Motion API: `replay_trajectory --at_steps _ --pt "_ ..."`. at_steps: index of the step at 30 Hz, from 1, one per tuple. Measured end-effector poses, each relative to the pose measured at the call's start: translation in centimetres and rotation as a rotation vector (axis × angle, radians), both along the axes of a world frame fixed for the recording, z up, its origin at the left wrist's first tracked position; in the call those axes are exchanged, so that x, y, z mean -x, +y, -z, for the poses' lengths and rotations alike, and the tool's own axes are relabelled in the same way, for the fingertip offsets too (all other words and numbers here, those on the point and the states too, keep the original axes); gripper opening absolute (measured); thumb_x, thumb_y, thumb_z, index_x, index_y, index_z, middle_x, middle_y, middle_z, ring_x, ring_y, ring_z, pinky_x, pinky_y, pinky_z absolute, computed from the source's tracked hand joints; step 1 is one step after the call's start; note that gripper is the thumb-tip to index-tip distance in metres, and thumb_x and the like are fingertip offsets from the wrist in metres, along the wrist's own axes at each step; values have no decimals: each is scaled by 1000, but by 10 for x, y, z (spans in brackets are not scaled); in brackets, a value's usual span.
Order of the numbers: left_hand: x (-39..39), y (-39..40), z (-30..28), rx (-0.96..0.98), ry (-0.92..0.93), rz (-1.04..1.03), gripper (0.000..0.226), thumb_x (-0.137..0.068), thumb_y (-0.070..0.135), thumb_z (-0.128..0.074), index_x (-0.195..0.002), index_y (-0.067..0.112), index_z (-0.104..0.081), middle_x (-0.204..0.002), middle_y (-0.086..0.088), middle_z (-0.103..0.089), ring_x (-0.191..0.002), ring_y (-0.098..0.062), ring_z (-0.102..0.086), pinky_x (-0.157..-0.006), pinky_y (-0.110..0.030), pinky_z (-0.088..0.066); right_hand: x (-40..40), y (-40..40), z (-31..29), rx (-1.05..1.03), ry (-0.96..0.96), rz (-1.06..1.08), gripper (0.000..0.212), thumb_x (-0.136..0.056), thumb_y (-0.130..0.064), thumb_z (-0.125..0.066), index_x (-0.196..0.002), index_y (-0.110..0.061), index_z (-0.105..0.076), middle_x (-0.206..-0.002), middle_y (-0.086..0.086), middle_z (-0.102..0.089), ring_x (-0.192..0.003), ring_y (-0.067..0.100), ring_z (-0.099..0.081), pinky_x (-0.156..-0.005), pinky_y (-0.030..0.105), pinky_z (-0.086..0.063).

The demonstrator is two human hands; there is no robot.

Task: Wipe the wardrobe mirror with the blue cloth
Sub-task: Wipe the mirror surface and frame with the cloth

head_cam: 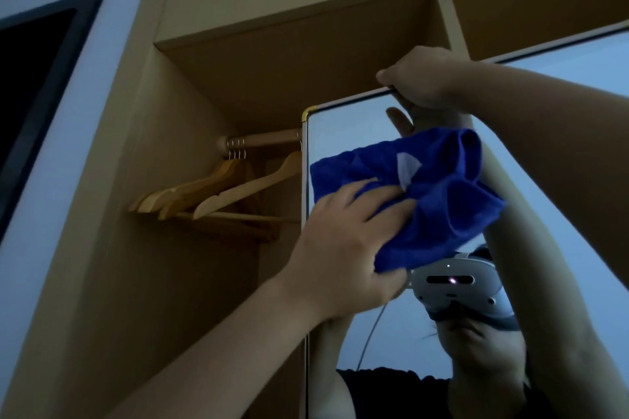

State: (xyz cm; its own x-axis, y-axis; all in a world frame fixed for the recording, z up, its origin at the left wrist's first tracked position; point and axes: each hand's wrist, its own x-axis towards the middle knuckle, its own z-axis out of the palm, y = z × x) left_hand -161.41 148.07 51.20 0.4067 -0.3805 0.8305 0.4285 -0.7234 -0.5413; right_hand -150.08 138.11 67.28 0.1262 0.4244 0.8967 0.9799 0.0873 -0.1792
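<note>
Pressing one blue cloth (439,194) on the mirror (347,133), left hand (350,248) flat; right hand's (422,78) grip holds its top edge.

left arm comes up from the bottom left of the frame, left hand (343,245) spread out, fingers straight and pressing forward mid-frame; right arm reaches in from the right edge, right hand (422,78) curled tight, upper middle

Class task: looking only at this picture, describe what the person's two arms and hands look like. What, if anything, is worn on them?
Both forearms are bare as far as the frame shows: no sleeve reaches them. The left hand and right hand wear no gloves, and no ring, watch or bracelet shows. In the wardrobe mirror, a dark short-sleeved top appears at the shoulders.
</note>
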Motion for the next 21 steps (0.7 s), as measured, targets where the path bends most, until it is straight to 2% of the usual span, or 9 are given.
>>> replay_trajectory --at_steps 3,7,11,15,18,21 --pt "-4 -8 -20 116 -141 11 54 -69 38 -52 -119 16 -57 -123 -2 -58 -118 -25 -50 -94 -47 -43 -1 1 -3 16 -41 33 39 -97 -45 -34 -73 -17 -48 -76 6 -51 -73 21 -52 -62 34 -35" --pt "-6 -12 -42 300 -330 -44 55 -71 42 -50 -121 20 -50 -125 -1 -54 -120 -26 -45 -96 -50 -40 -1 -3 -2 24 -71 -13 37 -99 -43 -33 -79 -17 -51 -80 4 -49 -77 21 -50 -76 35 -37" --pt "-2 -4 -44 417 -444 57 52 -72 39 -48 -120 18 -49 -123 -2 -54 -118 -27 -45 -98 -48 -39 -4 0 -3 -7 -64 -41 44 -98 -47 -29 -98 -12 -57 -89 8 -53 -79 22 -49 -76 33 -34" --pt "-11 -1 0 410 -468 71 52 -75 36 -48 -124 22 -43 -129 -2 -52 -123 -24 -43 -103 -45 -39 -5 4 -3 -5 -22 -38 58 -95 -53 -29 -125 -9 -51 -110 14 -55 -97 26 -51 -82 37 -36" --pt "-23 -1 51 376 -405 68 56 -77 40 -46 -131 29 -35 -134 -1 -50 -124 -26 -45 -101 -47 -42 -4 9 -2 -13 -51 49 63 -95 -56 -28 -130 -6 -46 -128 17 -50 -112 33 -48 -91 42 -36" --pt "-38 -6 89 285 -351 6 58 -74 43 -49 -131 34 -41 -132 2 -54 -122 -24 -47 -93 -52 -48 -3 11 -3 12 -63 89 67 -94 -59 -29 -134 -7 -41 -137 18 -43 -121 36 -43 -97 45 -34"
